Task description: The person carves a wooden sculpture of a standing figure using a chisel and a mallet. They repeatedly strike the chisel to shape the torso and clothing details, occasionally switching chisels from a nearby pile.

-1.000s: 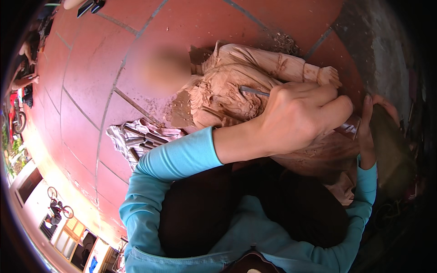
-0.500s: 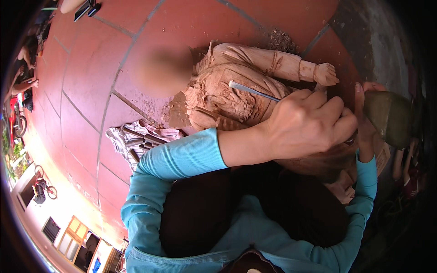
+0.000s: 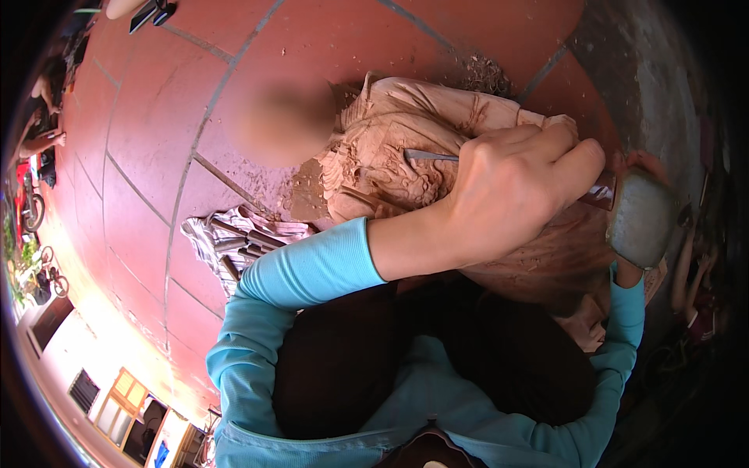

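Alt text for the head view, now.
The left hand holds a chisel with its tip at a carved wooden figure; the right hand holds a mallet close by. Dark tools lie on a striped cloth on the red floor.

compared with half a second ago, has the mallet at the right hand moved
Yes. Judged against the striped cloth on the floor, which has stayed in place, the mallet has moved to the left in the picture, nearer the cloth.
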Tool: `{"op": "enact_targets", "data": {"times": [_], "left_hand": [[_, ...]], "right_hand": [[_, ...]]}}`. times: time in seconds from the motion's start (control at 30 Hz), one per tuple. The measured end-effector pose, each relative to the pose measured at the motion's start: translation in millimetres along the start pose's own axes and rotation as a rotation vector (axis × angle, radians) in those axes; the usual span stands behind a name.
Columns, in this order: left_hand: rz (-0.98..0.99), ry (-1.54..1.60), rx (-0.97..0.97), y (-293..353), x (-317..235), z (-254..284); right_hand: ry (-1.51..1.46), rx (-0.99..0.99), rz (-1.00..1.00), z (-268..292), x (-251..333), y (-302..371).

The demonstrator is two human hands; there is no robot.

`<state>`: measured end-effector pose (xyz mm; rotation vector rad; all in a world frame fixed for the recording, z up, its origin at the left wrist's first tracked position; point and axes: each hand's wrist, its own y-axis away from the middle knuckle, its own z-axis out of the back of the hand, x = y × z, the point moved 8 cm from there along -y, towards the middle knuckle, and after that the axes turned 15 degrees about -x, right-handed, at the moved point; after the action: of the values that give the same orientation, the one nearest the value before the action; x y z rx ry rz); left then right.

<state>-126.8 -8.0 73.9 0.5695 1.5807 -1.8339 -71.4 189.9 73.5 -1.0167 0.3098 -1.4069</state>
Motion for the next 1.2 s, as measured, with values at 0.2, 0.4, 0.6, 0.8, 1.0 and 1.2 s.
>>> {"op": "enact_targets", "data": {"times": [0.2,0.4,0.6,0.8,1.0,1.2], "left_hand": [[-0.114,-0.067,-0.07,-1.1,-11.6,8.3],[-0.224,0.117,0.123,25.2,-55.4,26.5],[-0.069,0.294,0.1,16.2,-50.4,49.8],[-0.073,0.394,0.058,9.6,-46.2,59.0],[-0.074,0.47,0.01,12.1,-34.3,65.3],[-0.171,0.426,0.038,34.0,-45.6,56.0]], "right_hand": [[0.166,0.084,-0.018,-2.6,-7.3,7.8],[0.428,0.359,0.173,0.5,27.0,-7.6],[0.382,0.43,0.159,5.0,30.0,7.6],[-0.072,0.186,0.232,19.8,51.6,5.7],[-0.191,0.163,0.28,19.4,78.7,-3.3],[-0.254,0.163,0.353,27.9,98.6,-14.1]]}}
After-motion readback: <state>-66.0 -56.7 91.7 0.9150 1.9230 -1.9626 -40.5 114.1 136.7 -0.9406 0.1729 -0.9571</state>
